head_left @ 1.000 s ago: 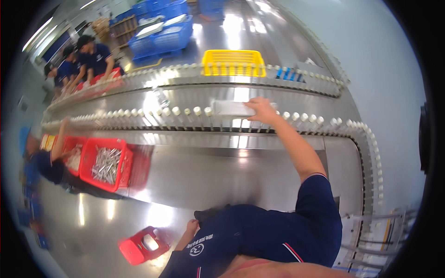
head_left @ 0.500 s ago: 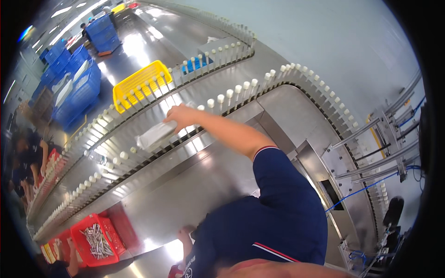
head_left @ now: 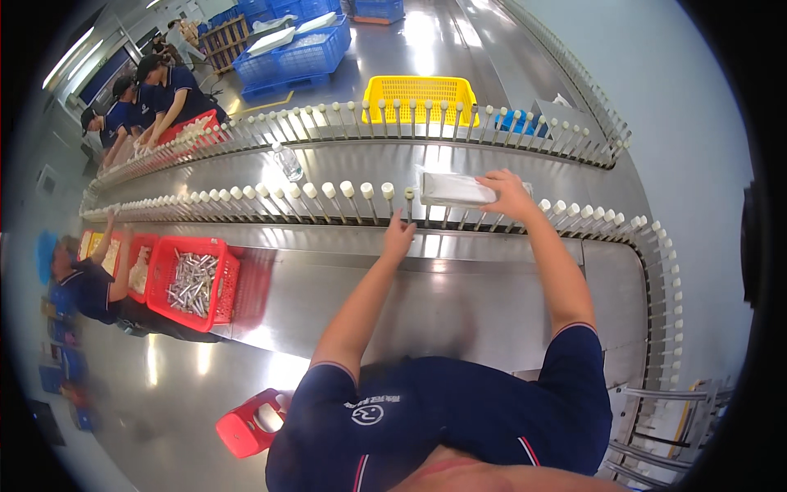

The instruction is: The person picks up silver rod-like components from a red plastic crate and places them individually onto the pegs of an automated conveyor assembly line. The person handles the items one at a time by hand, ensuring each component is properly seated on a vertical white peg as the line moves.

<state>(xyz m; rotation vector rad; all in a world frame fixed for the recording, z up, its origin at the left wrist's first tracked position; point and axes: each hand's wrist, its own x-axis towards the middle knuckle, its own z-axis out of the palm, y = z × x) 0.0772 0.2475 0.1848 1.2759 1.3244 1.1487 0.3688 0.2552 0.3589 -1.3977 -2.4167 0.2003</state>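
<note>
My right hand (head_left: 507, 194) grips the right end of a pale grey, box-shaped pack (head_left: 455, 189) in loose clear film. The pack is held just over a row of upright metal pins, hiding several of their tops. Below and left of it, my left hand (head_left: 399, 236) reaches up with fingers apart, close beside a pin (head_left: 409, 195) whose tip looks darker than the others. Whether a finger touches that pin I cannot tell. Neighbouring pins carry white caps, such as the white cap (head_left: 388, 190) just left of it.
The pin conveyor (head_left: 557, 234) curves round on the right. Behind it are a clear bottle (head_left: 288, 162) and a yellow basket (head_left: 422, 85). A red basket (head_left: 229, 283) of metal tubes sits left, near a red stool (head_left: 242, 430). Co-workers (head_left: 156, 98) stand far left.
The view has swung to the left. My left hand has risen from beside my body to the near row of pins. My right hand still holds the pack above that row.
</note>
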